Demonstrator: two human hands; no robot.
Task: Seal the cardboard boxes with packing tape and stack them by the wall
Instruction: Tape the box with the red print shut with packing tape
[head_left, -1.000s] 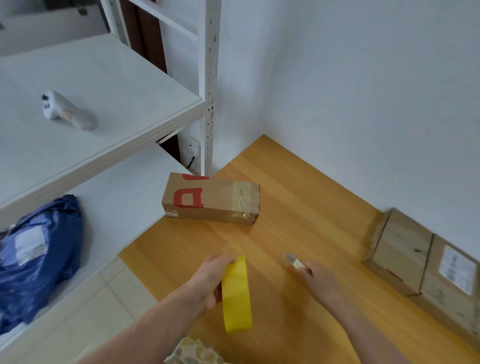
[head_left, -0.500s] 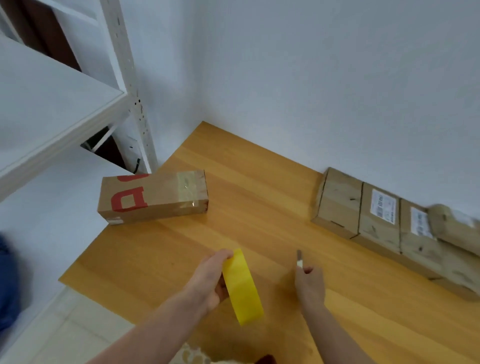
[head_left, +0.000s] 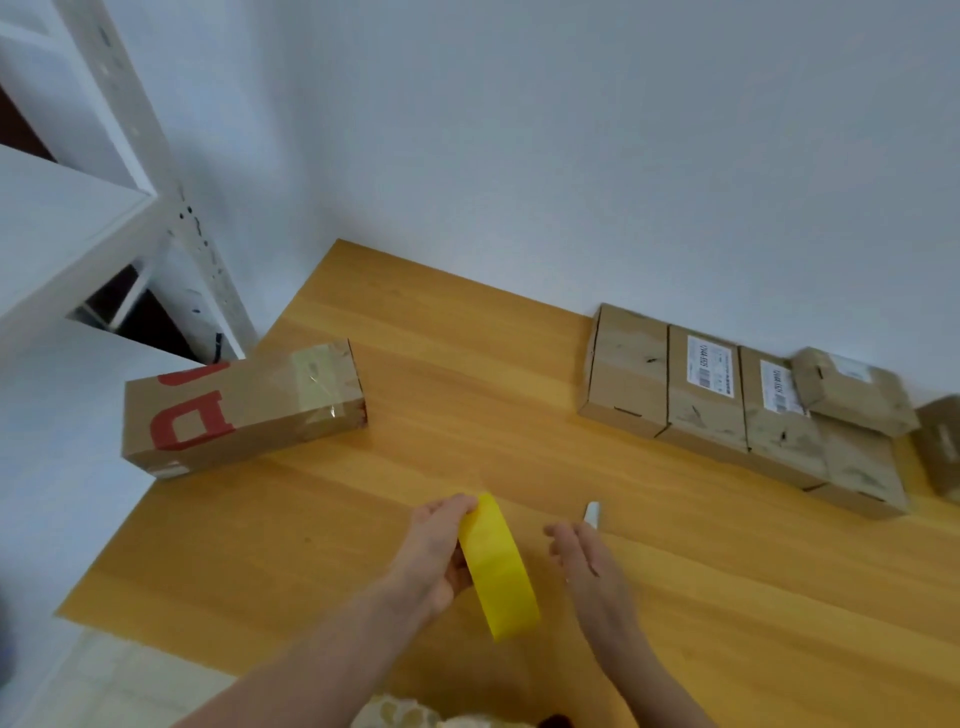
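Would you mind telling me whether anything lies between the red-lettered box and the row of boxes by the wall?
Nothing visible does. Between the red-lettered box and the row of boxes by the wall there is only bare table. The left hand with the yellow tape roll is nearer the person, off that path.

**Tape roll in hand, one long box taped at its end, more boxes along the wall**

The yellow tape roll (head_left: 498, 566) is held on edge at 6 o'clock, tilted, with the left hand (head_left: 436, 556) gripping its left side. A small white tool (head_left: 592, 513), blurred, sticks out of the right hand (head_left: 589, 566) just right of the roll. At 9 o'clock a long brown box with red print (head_left: 244, 410) lies on its side, overhanging the left edge of the tabletop (head_left: 467, 415). Its right end is wrapped in glossy tape. At 2 o'clock a row of brown boxes (head_left: 628, 374) lies against the wall, two of them with white labels. A smaller box (head_left: 852, 389) rests tilted on top of the row. Another box (head_left: 940, 447) sits at 3 o'clock.
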